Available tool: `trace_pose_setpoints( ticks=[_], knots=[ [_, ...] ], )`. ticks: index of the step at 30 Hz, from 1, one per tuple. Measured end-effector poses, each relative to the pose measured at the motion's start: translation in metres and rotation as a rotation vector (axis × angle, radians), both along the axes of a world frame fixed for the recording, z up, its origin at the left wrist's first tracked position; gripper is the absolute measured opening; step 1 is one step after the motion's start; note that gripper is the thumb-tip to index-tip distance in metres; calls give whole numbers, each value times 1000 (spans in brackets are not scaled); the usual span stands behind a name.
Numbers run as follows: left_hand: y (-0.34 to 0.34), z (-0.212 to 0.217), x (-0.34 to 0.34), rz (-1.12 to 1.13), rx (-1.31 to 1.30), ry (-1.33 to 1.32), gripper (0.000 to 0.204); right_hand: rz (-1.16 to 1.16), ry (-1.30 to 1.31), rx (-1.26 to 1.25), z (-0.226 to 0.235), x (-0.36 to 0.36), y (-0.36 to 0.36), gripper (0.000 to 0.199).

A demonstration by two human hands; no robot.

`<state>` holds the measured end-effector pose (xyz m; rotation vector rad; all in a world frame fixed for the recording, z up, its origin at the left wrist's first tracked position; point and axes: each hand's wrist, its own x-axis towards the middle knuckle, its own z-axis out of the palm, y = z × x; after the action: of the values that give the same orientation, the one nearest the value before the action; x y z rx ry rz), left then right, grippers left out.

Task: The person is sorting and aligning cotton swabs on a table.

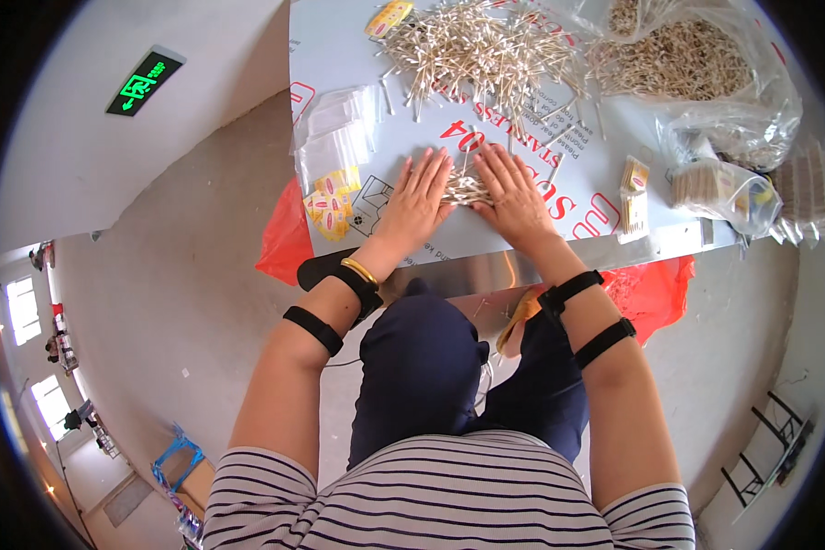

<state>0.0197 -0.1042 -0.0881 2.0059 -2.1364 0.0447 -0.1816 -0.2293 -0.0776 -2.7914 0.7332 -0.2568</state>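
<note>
On the tabletop lies a small bunch of cotton swabs (465, 190), between my two hands. My left hand (414, 207) rests against its left side, fingers stretched forward. On the other side is my right hand (516, 200), also flat with straight fingers, its thumb edge touching the bunch. Neither hand is gripped round the swabs. A few loose swabs stick out between the fingertips. Farther back, a large heap of cotton swabs (486, 50) is spread over the table.
Clear plastic sleeves (337, 136) and yellow printed cards (330, 203) lie at the left. Rightward are a small swab pack (633, 196), a bag of packs (713, 189) and a big clear bag of swabs (692, 60). Red plastic (653, 291) hangs below the steel table edge (495, 273).
</note>
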Motion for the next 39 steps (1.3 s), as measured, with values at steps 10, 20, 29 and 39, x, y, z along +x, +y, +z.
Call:
trace_pose_setpoints(
  ticks=[10, 20, 29, 39],
  knots=[
    [-13, 12, -12, -57, 11, 66, 99, 39, -26, 90, 12, 7, 0, 87],
    [-21, 1, -10, -112, -23, 156, 112, -143, -85, 109, 8, -6, 28, 76],
    [31, 32, 36, -28, 38, 303, 128, -111, -128, 127, 20, -33, 19, 84],
    [-5, 12, 19, -140, -25, 248, 120, -166, -52, 83, -1, 0, 27, 93]
  ],
)
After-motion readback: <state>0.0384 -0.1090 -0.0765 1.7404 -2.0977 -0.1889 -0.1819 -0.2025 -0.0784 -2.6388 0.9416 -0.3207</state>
